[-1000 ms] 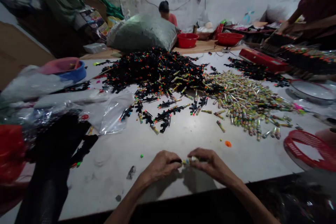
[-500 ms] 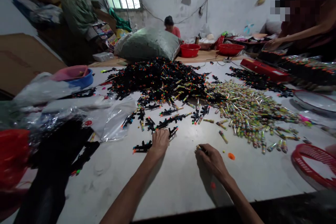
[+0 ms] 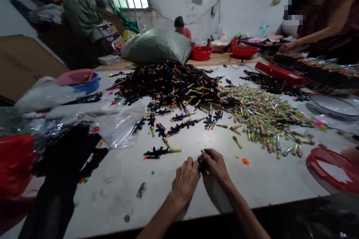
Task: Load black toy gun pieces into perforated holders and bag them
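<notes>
Fingers of the left hand [image 3: 184, 180] and right hand [image 3: 215, 165] pinch a small dark piece [image 3: 200, 167] (mostly hidden), seemingly fitting parts together; the next move calls for steady alignment.

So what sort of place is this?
Probably a small toy workshop: black gun-shaped pieces heaped on a white table, a pile of tubes beside them, and another person working at right.

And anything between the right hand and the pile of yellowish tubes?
Yes: a loose tube lies flat on the white tabletop between the right hand and the tube pile. The orange piece lies to the right of that direct line.
</notes>
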A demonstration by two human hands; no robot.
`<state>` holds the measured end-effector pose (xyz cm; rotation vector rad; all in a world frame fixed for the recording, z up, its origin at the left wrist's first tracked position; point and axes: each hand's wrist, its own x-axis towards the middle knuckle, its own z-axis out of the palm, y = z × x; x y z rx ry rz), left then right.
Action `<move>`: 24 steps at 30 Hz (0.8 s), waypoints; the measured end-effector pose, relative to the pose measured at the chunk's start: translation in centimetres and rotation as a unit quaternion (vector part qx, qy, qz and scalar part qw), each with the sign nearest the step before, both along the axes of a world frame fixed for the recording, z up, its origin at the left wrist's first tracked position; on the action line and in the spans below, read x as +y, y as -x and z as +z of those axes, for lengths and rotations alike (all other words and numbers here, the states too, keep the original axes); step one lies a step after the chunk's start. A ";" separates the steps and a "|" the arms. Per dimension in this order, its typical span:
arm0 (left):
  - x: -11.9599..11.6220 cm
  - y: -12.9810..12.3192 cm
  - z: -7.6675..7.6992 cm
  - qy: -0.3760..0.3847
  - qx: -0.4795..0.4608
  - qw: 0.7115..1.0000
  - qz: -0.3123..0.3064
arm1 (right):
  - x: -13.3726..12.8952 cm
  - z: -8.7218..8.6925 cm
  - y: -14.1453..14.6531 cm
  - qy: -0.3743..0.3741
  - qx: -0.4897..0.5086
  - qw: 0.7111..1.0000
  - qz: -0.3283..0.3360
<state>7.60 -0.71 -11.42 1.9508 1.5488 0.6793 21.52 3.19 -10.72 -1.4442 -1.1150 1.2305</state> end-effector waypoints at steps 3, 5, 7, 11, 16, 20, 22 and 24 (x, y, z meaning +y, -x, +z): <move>0.7 0.7 0.1 0.015 -0.067 0.997 0.024 | -0.6 1.0 -1.2 0.007 0.057 0.998 -0.031; 1.7 1.2 0.9 0.031 -0.122 0.991 0.049 | -1.3 2.0 -1.8 0.000 0.047 0.998 -0.040; 2.6 1.4 2.0 0.060 -0.191 0.977 0.066 | -2.0 2.9 -1.9 0.012 0.042 0.999 -0.024; 2.8 0.5 3.7 0.116 -0.361 0.921 0.087 | -3.1 4.2 -0.5 0.021 0.080 0.996 0.028; 1.7 -0.1 4.4 0.156 -0.523 0.829 0.122 | -3.6 5.7 0.8 -0.002 0.111 0.993 0.044; 1.7 0.3 4.6 0.170 -0.588 0.779 0.138 | -3.8 6.7 0.4 -0.001 0.088 0.995 0.050; 1.7 0.3 4.7 0.170 -0.601 0.768 0.143 | -3.9 7.0 0.2 0.001 0.072 0.996 0.055; 1.7 0.3 4.7 0.170 -0.606 0.764 0.142 | -4.1 7.0 0.1 -0.003 0.066 0.995 0.077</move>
